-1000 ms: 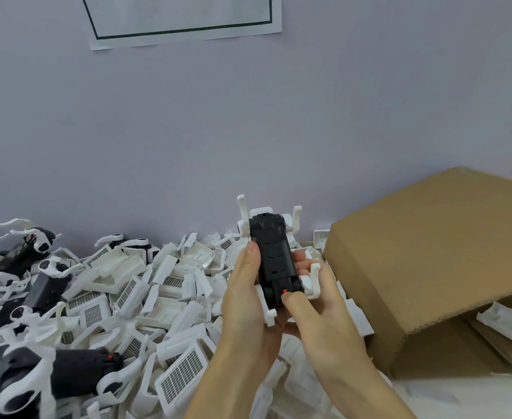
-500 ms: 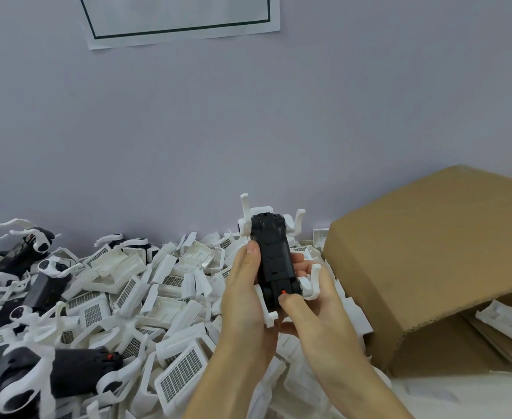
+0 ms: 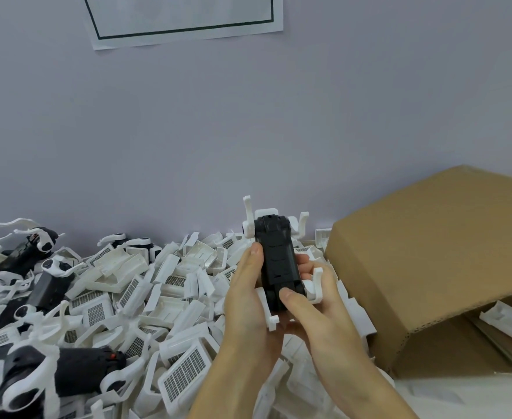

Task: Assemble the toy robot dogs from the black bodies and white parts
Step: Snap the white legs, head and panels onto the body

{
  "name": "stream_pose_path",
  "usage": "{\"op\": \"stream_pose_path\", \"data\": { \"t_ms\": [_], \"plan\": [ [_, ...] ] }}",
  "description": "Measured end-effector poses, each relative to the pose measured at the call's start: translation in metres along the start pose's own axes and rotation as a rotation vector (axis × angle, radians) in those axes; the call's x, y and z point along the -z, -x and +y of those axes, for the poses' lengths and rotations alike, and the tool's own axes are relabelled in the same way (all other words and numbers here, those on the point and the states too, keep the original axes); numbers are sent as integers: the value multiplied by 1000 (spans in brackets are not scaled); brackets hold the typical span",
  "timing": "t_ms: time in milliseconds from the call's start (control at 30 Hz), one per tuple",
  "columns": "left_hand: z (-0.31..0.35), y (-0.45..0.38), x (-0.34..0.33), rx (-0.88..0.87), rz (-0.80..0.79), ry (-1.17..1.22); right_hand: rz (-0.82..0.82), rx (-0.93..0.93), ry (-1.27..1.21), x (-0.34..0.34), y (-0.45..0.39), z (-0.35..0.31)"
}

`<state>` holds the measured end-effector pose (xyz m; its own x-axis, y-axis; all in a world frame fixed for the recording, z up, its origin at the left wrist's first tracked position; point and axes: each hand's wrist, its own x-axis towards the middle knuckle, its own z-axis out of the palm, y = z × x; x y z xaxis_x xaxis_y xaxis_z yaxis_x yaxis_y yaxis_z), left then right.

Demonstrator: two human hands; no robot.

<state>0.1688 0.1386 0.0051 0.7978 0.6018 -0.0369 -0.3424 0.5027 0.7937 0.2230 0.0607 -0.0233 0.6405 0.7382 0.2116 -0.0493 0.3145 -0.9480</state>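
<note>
— Nothing much has moved: you hold the toy dog (image 3: 278, 261) belly-up over the pile of white parts (image 3: 158, 285), beside the cardboard box (image 3: 430, 255).

— Its long axis?

— Running away from you. Your left hand (image 3: 248, 300) grips its flank; your right hand (image 3: 315, 306) is nearer the rear, thumb pressing there.
</note>
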Motion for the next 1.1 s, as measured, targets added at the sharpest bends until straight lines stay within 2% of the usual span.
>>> {"op": "stream_pose_path", "data": {
  "t_ms": [433,767,1100],
  "plan": [
    [0,-2,3,1,14,-19,-75,32,4,4,0,2],
    [2,2,0,-20,-42,-12,52,76,143,2,-1,5],
    [1,0,2,-33,-47,-29,18,49,80,8,0,-2]
  ]
}}
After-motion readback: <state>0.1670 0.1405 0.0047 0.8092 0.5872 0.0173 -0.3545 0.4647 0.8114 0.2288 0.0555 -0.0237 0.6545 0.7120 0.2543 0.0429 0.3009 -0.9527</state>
